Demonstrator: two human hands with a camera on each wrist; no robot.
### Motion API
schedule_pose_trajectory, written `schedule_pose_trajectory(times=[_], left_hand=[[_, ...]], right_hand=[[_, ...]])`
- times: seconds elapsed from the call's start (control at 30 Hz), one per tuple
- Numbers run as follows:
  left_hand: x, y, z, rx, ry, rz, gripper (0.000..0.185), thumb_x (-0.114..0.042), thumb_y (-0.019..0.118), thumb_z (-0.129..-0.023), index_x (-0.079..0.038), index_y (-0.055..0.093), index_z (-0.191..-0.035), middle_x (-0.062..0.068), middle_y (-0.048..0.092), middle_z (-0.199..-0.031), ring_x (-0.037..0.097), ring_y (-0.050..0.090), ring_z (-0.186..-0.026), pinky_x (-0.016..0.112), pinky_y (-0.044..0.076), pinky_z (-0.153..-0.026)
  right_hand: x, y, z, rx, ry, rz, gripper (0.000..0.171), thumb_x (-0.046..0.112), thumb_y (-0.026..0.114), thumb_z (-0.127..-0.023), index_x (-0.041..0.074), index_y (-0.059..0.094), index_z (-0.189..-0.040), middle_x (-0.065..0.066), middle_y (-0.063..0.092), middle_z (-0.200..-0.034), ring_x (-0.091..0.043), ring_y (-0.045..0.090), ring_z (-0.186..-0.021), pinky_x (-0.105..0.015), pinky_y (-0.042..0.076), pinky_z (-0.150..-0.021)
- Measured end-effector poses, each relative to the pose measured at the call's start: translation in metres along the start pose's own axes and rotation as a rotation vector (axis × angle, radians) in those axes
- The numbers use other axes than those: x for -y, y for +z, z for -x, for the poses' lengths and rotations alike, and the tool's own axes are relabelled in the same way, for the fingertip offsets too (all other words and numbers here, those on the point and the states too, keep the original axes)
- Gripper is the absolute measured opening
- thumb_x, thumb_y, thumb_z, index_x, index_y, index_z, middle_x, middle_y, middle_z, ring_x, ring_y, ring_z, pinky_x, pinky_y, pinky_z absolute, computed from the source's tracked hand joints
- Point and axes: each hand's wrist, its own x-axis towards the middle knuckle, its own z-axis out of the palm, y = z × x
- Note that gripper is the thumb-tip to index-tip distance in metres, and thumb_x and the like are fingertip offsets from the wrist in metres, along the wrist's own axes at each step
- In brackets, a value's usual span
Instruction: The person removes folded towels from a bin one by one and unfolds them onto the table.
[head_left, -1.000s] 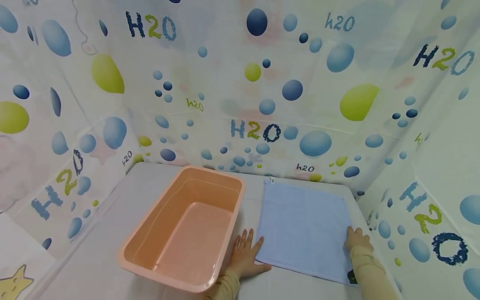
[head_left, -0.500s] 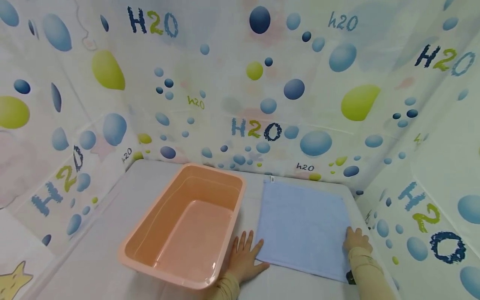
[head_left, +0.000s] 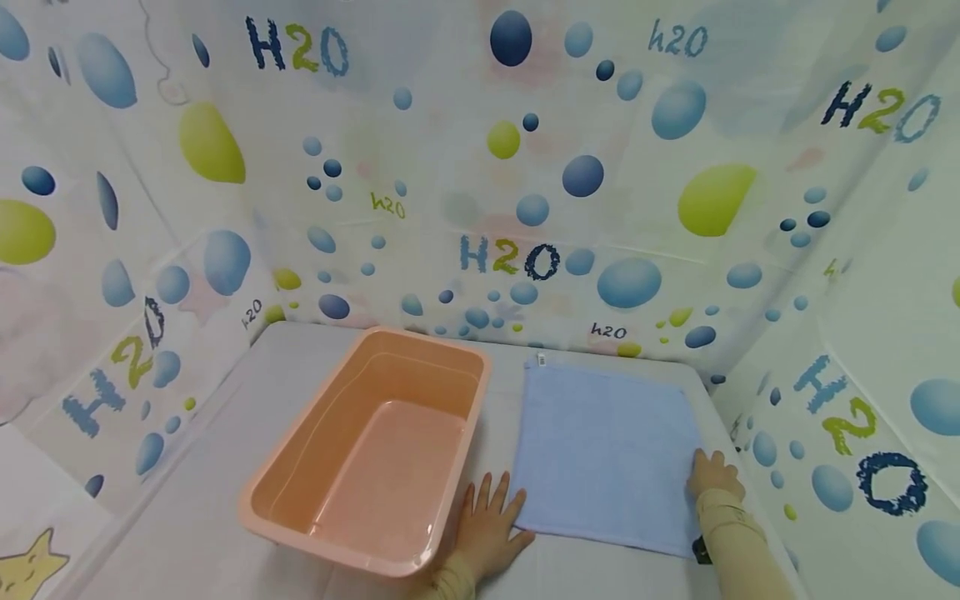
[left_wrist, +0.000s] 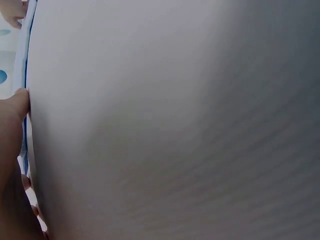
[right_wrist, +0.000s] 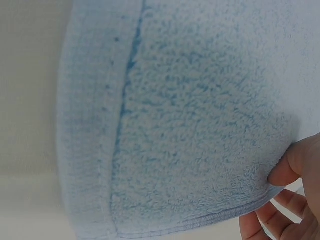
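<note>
A light blue towel [head_left: 606, 454] lies flat on the grey table [head_left: 225, 500], to the right of an empty peach plastic tub [head_left: 367, 458]. My left hand [head_left: 487, 518] rests flat on the table between tub and towel, fingers spread, thumb against the towel's left edge. In the left wrist view that thumb [left_wrist: 14, 107] meets the towel's blue edge [left_wrist: 22, 65]. My right hand [head_left: 712, 473] sits at the towel's right edge. In the right wrist view its thumb [right_wrist: 292, 165] lies on the terry towel [right_wrist: 190, 110] and its fingers [right_wrist: 265, 220] curl under the hem, pinching it.
A curtain [head_left: 510, 167] printed with bubbles and "H2O" walls the table in at the back and on both sides. The tub fills the middle left. Bare table shows left of the tub and along the near edge [head_left: 592, 575].
Both hands stay at the towel's edges. The view has shifted slightly, and the towel and tub lie as before.
</note>
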Motion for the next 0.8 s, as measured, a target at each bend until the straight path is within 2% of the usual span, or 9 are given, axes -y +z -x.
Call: schedule_pose_trajectory(times=[0.23,0.33,0.47,0.63,0.8], left_hand=[[-0.006,0.001,0.008,-0.014,-0.007,0.059,0.056,-0.056,0.045,-0.088,-0.027,0.047,-0.137,0.01,0.038,-0.148,0.038,0.032,-0.137,0.056,0.023,-0.109],[-0.004,0.006,0.007,-0.077,-0.007,0.063,0.051,-0.055,0.044,-0.09,-0.029,0.051,-0.133,0.013,0.042,-0.145,0.039,0.037,-0.133,0.056,0.027,-0.107],[0.001,0.011,-0.001,-0.158,-0.017,0.034,0.046,-0.053,0.044,-0.09,-0.03,0.056,-0.129,0.014,0.047,-0.141,0.04,0.041,-0.129,0.055,0.033,-0.103],[0.007,0.004,-0.013,-0.137,-0.071,0.085,0.048,-0.048,0.051,-0.089,-0.023,0.057,-0.129,0.019,0.044,-0.141,0.045,0.038,-0.129,0.061,0.031,-0.102],[0.01,-0.012,-0.032,-0.117,-0.14,0.111,0.049,-0.044,0.056,-0.087,-0.019,0.057,-0.128,0.02,0.042,-0.142,0.046,0.037,-0.129,0.061,0.031,-0.101]], right_hand=[[-0.006,0.003,0.005,-0.034,0.011,0.008,0.039,0.006,0.048,-0.087,-0.01,0.044,-0.123,-0.036,0.043,-0.108,-0.052,0.047,-0.095,-0.058,0.047,-0.07],[-0.008,0.005,0.008,-0.038,0.01,0.003,0.04,0.008,0.051,-0.085,-0.01,0.047,-0.12,-0.035,0.043,-0.107,-0.051,0.047,-0.095,-0.059,0.047,-0.07],[-0.011,0.004,0.01,-0.057,0.008,0.004,0.04,0.009,0.055,-0.082,-0.01,0.05,-0.117,-0.033,0.044,-0.105,-0.048,0.046,-0.092,-0.058,0.047,-0.069],[-0.004,-0.003,0.006,-0.1,-0.023,0.023,0.039,0.011,0.053,-0.081,-0.01,0.053,-0.113,-0.034,0.044,-0.108,-0.049,0.044,-0.095,-0.058,0.046,-0.07],[0.023,-0.017,0.003,-0.153,-0.077,0.024,0.046,0.016,0.052,-0.082,-0.008,0.051,-0.121,-0.036,0.042,-0.121,-0.054,0.041,-0.107,-0.061,0.045,-0.079]])
